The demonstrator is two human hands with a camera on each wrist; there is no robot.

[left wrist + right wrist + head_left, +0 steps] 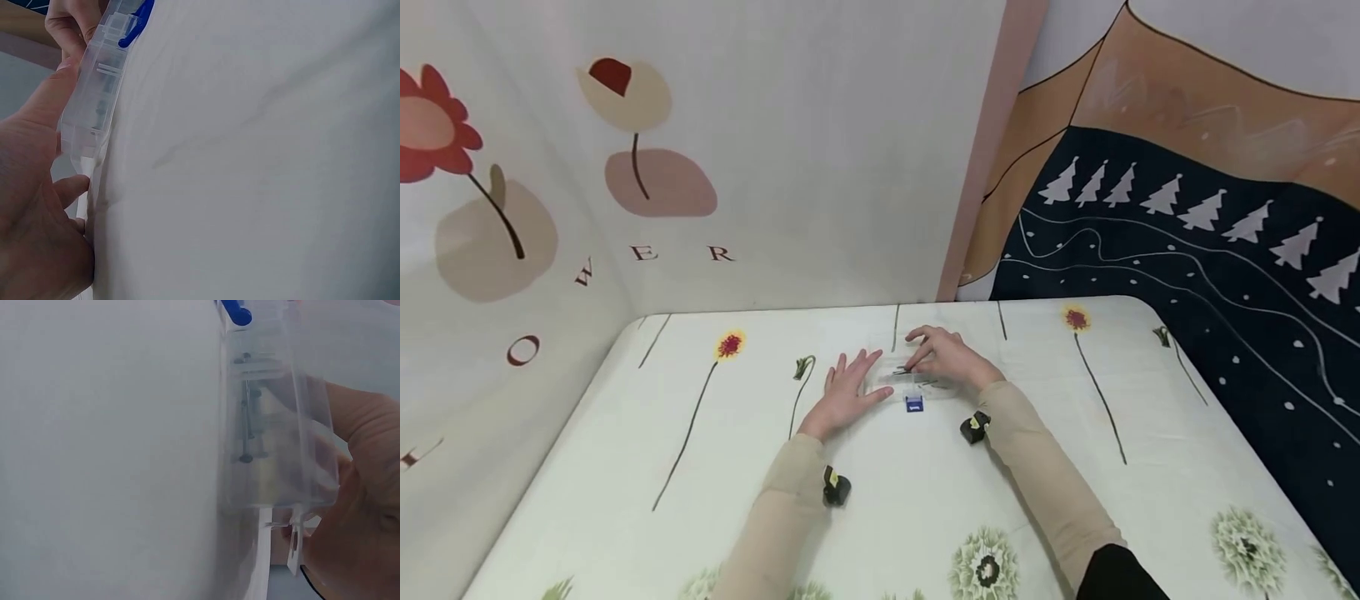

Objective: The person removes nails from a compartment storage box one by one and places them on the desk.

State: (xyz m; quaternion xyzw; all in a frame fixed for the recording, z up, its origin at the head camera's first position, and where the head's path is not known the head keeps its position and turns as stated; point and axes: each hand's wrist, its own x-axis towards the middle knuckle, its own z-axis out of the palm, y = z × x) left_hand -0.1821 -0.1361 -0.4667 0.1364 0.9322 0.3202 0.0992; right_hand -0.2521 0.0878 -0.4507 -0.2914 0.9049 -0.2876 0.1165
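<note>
A clear plastic box [880,382] with a blue latch [913,404] at its front lies on the table. Several thin dark screws [245,431] with round heads show through its wall. My left hand [844,398] is at the box's left end, fingers spread; in the left wrist view its thumb [53,94] lies along the upper rim. Over the box, my right hand [951,358] has its thumb and index finger brought together at thin dark screws [901,372]. The box wall partly covers the right fingers in the right wrist view.
A white cloth printed with flowers covers the table [700,467]. Behind it hangs a pale curtain [820,167], with a dark blue tree-patterned cloth [1150,242] on the right. Each wrist wears a small black camera [836,487].
</note>
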